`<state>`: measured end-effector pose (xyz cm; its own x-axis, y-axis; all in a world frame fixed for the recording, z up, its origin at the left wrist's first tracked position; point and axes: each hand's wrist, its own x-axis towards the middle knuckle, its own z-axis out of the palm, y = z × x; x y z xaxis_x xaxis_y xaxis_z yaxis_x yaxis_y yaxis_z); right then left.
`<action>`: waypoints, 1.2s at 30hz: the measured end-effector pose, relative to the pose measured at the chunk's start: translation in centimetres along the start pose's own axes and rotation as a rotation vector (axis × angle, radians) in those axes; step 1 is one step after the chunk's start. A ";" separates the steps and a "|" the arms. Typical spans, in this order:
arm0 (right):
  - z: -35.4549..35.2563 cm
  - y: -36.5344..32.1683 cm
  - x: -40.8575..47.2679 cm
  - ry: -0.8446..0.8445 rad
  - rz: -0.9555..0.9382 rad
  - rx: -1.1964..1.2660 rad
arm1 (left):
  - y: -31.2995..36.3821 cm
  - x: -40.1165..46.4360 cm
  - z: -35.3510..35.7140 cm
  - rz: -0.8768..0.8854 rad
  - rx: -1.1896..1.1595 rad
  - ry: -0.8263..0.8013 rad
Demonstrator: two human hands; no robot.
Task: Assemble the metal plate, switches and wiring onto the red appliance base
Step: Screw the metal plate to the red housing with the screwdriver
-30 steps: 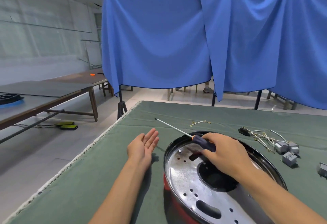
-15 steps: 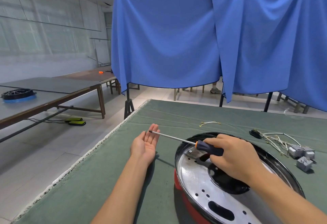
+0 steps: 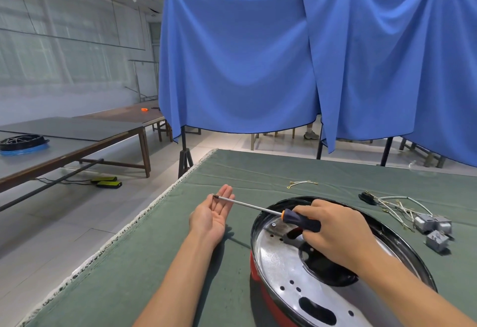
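Gripping black-orange-handled screwdriver (image 3: 300, 220), right hand (image 3: 333, 231) aims tip toward 10 o'clock onto flat, spread left hand (image 3: 210, 214), likely collecting screw.

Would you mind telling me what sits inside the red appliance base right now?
Inside the red appliance base lies the shiny metal plate, with small holes, a slot and a large round opening showing dark interior. The right hand, gripping the screwdriver, covers part of it; anything beneath is hidden.
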<state>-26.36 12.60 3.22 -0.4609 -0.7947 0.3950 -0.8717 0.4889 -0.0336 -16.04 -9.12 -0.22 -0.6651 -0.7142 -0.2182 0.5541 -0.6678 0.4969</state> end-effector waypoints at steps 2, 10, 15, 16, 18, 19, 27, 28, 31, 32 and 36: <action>-0.1 0.1 0.0 0.001 0.008 0.014 | -0.1 0.0 0.1 0.013 -0.004 0.000; -0.1 0.2 0.0 -0.002 0.005 0.021 | -0.4 0.0 0.1 0.051 0.052 -0.003; 0.2 0.5 -0.1 -0.050 0.015 0.137 | -0.7 0.2 0.2 0.092 0.054 -0.004; 0.2 0.6 -0.1 -0.040 0.004 0.153 | -0.7 0.2 0.3 0.077 0.040 -0.005; 0.2 0.8 -0.1 -0.007 -0.030 0.159 | -0.7 0.2 0.4 0.044 -0.005 0.001; 0.1 0.8 -0.1 0.003 -0.044 0.153 | -0.7 0.2 0.4 0.034 -0.026 0.007; 0.4 1.0 0.2 0.129 0.165 0.263 | -1.0 -3.9 3.2 0.076 0.836 0.021; 0.4 1.1 0.2 0.137 0.199 0.276 | -1.0 -4.8 3.4 0.111 1.054 0.011; 0.2 1.6 0.1 0.134 0.270 0.291 | -0.9 -7.9 3.2 0.065 1.478 -0.059; 0.1 1.8 0.1 0.133 0.288 0.301 | -0.9 -9.1 3.1 -0.009 1.570 -0.095; -0.5 1.4 0.2 0.118 0.328 0.362 | -1.1 -12.0 2.8 -0.163 1.823 -0.264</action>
<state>-27.63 13.27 3.70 -0.7163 -0.5639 0.4110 -0.6958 0.5333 -0.4811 -10.02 0.75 4.19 -0.8006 -0.5067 -0.3198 -0.5578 0.4355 0.7065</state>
